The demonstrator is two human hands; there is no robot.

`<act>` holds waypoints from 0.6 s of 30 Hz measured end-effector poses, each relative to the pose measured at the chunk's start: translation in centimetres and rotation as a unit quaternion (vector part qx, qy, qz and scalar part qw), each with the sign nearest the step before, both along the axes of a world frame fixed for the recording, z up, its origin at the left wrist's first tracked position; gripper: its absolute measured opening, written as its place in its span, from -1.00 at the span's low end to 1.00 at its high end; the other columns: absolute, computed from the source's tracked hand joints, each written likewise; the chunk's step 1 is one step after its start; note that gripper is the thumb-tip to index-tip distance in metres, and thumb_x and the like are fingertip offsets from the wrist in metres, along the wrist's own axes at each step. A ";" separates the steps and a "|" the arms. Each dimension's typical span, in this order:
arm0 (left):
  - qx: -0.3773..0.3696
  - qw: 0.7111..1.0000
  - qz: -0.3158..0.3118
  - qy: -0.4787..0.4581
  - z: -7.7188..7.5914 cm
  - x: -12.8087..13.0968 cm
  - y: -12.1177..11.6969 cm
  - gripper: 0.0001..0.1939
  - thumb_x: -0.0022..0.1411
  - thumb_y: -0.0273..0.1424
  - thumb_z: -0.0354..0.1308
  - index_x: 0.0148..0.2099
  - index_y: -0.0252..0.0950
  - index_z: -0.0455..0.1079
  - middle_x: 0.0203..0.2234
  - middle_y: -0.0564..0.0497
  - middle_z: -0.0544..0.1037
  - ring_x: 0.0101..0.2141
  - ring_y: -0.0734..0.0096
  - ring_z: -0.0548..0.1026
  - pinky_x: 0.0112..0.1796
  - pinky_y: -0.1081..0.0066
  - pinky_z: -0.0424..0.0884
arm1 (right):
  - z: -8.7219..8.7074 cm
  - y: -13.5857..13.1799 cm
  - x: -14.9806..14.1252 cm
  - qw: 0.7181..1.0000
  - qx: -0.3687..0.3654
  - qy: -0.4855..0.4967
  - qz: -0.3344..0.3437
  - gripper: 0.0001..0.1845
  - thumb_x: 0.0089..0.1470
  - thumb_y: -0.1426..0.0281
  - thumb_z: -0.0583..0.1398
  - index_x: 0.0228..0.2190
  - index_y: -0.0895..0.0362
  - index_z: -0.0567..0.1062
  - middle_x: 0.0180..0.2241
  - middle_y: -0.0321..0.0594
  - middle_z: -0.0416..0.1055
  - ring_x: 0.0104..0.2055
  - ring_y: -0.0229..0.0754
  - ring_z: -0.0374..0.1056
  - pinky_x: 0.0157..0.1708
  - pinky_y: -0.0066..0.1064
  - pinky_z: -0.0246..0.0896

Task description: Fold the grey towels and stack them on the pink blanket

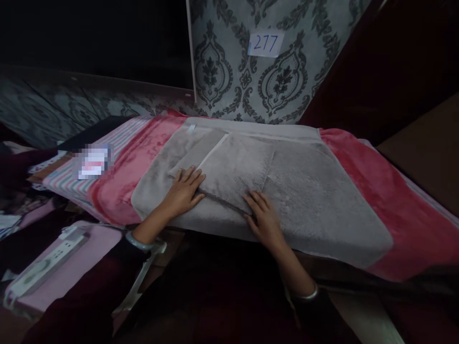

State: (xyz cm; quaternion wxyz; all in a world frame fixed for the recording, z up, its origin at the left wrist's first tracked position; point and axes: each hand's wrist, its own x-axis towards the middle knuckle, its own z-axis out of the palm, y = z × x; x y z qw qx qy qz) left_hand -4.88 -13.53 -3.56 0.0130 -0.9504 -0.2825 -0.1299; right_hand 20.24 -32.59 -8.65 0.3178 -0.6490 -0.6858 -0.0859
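A grey plush folded cloth (240, 162) with a pale strip along its left part lies on a larger grey plush cloth (308, 205). My left hand (182, 193) rests palm down with fingers spread on the front left corner of the folded piece. On its front right corner lies my right hand (263, 215), fingers stretched out and slightly blurred. Neither hand grips anything that I can see. Under the grey cloth, a pink plush blanket (362, 186) shows at both sides.
A striped cloth (68, 177) and a blurred bright patch (93, 162) are at the left. A power strip (46, 265) sits on a pink stool-like surface (96, 243). Behind are a dark screen (96, 43), patterned wallpaper, and a paper label (265, 44) reading 277.
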 end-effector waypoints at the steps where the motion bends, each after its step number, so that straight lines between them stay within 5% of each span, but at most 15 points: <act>1: 0.007 1.000 -0.017 -0.002 0.1 0.2 -0.3 -0.41 0.39 -0.22 0.05 0.38 -0.32 0.23 0.34 -0.25 0.30 0.40 -0.04 0.06 0.35 -0.18 -0.08 | 0.0 0.2 0.2 1.000 0.002 -0.006 0.014 -0.47 0.28 0.37 0.12 0.26 0.01 0.36 0.27 -0.11 0.33 0.33 0.06 0.18 0.28 0.10 0.21; 5: 0.006 0.997 -0.081 -0.002 0.5 1.5 -1.7 -0.41 0.38 -0.24 0.10 0.38 -0.28 0.23 0.32 -0.24 0.33 0.33 0.01 0.22 0.29 -0.06 0.14 | 0.9 0.9 0.7 0.998 0.008 -0.018 0.053 -0.60 0.32 0.36 0.09 0.13 0.06 0.48 0.11 -0.08 0.49 0.20 0.01 0.35 0.20 0.00 0.33; 11: 0.012 1.000 -0.022 0.012 1.8 4.0 -3.5 -0.30 0.27 -0.26 0.21 0.41 -0.26 0.19 0.39 -0.26 0.19 0.22 -0.15 0.32 0.11 -0.04 0.33 | 4.8 2.1 0.7 1.000 -0.017 0.003 -0.003 -0.63 0.38 0.25 0.02 -0.04 0.08 0.56 -0.12 -0.07 0.58 -0.03 0.00 0.48 0.02 -0.13 0.41; 18: -0.010 1.000 0.018 -0.010 2.2 5.3 -2.1 -0.26 0.08 -0.55 0.20 0.34 -0.22 0.30 0.26 -0.17 0.42 0.16 -0.05 0.38 0.07 0.01 0.35 | 7.8 4.5 -0.3 0.998 0.051 0.032 -0.026 -0.59 0.38 0.17 0.01 -0.12 0.06 0.59 -0.19 -0.08 0.59 -0.09 -0.01 0.48 -0.02 -0.17 0.39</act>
